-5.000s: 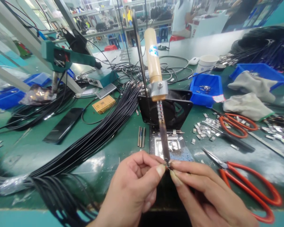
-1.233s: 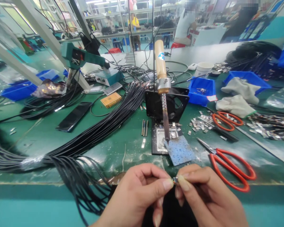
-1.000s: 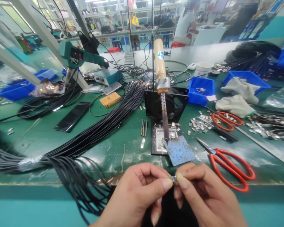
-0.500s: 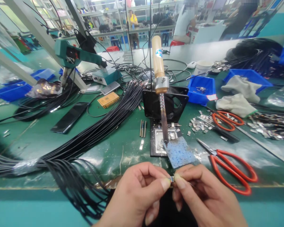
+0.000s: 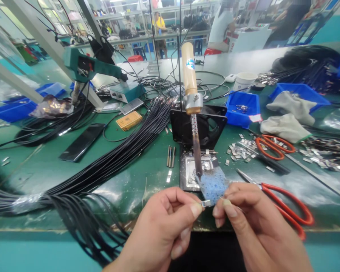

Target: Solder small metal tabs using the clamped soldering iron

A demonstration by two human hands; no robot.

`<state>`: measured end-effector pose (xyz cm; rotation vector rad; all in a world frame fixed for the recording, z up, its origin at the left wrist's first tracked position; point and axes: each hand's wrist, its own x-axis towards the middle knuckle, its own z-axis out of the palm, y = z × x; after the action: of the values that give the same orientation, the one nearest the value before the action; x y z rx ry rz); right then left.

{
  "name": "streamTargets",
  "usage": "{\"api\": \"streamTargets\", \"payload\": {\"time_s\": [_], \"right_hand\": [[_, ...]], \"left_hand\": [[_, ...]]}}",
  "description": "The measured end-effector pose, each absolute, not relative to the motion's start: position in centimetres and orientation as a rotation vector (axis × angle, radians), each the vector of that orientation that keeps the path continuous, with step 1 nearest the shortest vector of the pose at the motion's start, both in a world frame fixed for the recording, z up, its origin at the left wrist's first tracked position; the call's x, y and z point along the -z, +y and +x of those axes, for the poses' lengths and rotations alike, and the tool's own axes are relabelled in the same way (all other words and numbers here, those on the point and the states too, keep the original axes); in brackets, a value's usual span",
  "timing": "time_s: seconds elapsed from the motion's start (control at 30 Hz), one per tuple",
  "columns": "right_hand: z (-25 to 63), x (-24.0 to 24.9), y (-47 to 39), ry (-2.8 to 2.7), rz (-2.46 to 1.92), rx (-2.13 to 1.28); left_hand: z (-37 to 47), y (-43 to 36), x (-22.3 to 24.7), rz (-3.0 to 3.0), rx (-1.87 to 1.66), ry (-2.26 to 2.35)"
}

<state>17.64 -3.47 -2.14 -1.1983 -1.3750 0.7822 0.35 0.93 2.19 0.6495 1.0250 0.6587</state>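
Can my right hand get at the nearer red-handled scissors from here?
Probably yes: the nearer scissors lie close beside the right hand, and I see nothing in between blocking their handles.

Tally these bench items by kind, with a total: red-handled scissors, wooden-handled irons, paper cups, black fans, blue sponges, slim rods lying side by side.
Red-handled scissors: 2
Wooden-handled iron: 1
Paper cup: 1
Black fan: 1
Blue sponge: 1
Slim rods: 3
Total: 9

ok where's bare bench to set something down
Green bench between the cable bundle, metal pins and left hand; also between phone and bundle. The right is crowded: clips, scissors, gloves.
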Motion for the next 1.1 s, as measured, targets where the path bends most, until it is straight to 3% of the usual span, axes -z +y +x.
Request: {"api": "streamTargets", "payload": {"time_s": [1.1], "right_hand": [[18.0, 1.8, -1.8, -1.562, -1.183, -0.659]], "left_hand": [[0.4, 2.1, -1.7, 0.642, -0.697, 1.019]]}}
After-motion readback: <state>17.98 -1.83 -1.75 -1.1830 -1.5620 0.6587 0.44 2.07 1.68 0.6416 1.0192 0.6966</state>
